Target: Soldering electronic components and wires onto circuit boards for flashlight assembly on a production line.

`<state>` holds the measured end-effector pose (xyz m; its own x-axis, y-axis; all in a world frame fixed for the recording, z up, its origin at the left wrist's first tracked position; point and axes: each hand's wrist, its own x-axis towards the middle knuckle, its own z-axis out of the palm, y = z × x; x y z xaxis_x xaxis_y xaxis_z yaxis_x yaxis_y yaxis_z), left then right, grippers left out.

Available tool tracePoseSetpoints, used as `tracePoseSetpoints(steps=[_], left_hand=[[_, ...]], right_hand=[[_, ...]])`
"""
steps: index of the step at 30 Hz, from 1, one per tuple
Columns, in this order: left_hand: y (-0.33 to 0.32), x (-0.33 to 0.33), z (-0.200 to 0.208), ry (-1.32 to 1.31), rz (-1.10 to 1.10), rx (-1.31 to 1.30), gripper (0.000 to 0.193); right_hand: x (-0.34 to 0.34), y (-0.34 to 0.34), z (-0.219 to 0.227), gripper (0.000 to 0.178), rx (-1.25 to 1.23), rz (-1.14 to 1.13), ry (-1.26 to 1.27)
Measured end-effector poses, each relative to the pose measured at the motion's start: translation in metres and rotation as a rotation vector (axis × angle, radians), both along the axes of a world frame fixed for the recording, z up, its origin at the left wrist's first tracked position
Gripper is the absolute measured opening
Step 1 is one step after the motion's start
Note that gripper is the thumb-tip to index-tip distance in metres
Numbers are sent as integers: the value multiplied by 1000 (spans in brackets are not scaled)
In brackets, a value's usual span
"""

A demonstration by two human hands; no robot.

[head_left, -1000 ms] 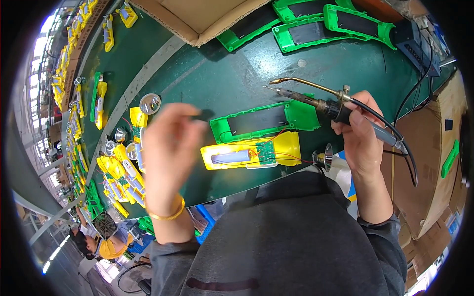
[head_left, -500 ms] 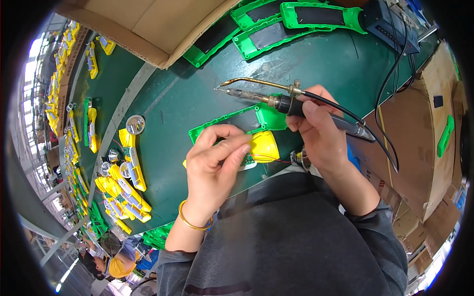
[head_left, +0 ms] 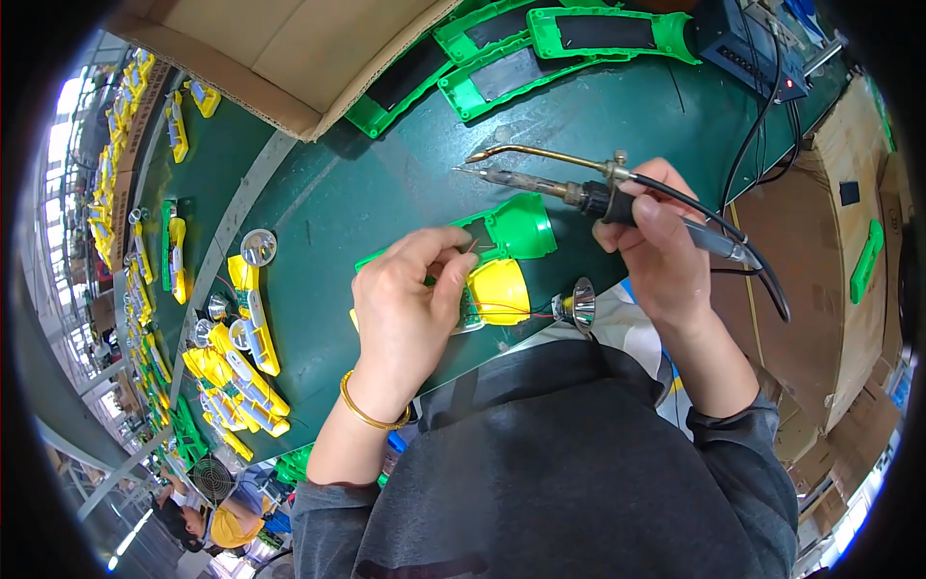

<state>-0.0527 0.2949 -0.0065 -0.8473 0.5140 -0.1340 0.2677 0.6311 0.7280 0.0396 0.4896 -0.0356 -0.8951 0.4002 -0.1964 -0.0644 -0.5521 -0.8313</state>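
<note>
My right hand (head_left: pixel 666 251) is closed around a soldering iron (head_left: pixel 598 200) with a brass solder-feed tube (head_left: pixel 550 154) above it. The iron's tip points left, in the air over the bench. My left hand (head_left: pixel 410 289) is pinched, thumb against fingers; whatever is between the fingertips is too small to make out. It rests over a yellow lamp housing (head_left: pixel 502 291), covering much of it and part of a small circuit board. Just behind lies a green housing shell (head_left: pixel 523 228), partly under my fingers. Red wires run from the yellow housing to a silver reflector (head_left: pixel 581 306) at the bench edge.
Several green shells (head_left: pixel 593 34) lie at the back beside an open cardboard box (head_left: pixel 318 58). A blue-grey control box (head_left: pixel 748 48) stands back right. Yellow lamp assemblies (head_left: pixel 241 376) with reflectors are heaped left. Cables (head_left: pixel 772 289) hang right. Another person (head_left: pixel 227 521) sits lower left.
My right hand has moved right with the soldering iron, its tip shifting away from my left hand. The reflector now shows fully. My left fingers remain pinched over the housing.
</note>
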Motion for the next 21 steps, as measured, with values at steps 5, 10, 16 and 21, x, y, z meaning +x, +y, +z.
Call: tracePoseSetpoints(steps=[5,10,16,21], left_hand=[[1,-1,-2,137,-139,-71,8],[10,2,-1,212,-133,-105,9],[17,1,0,267,-128,-173,6],[21,-1,1,256,-118,-197,4]], right_hand=[[6,28,13,10,101,63,25],[5,46,17,13,299,253,-69],[-10,53,22,15,512,428,-208],[-21,57,22,15,562,508,-220]])
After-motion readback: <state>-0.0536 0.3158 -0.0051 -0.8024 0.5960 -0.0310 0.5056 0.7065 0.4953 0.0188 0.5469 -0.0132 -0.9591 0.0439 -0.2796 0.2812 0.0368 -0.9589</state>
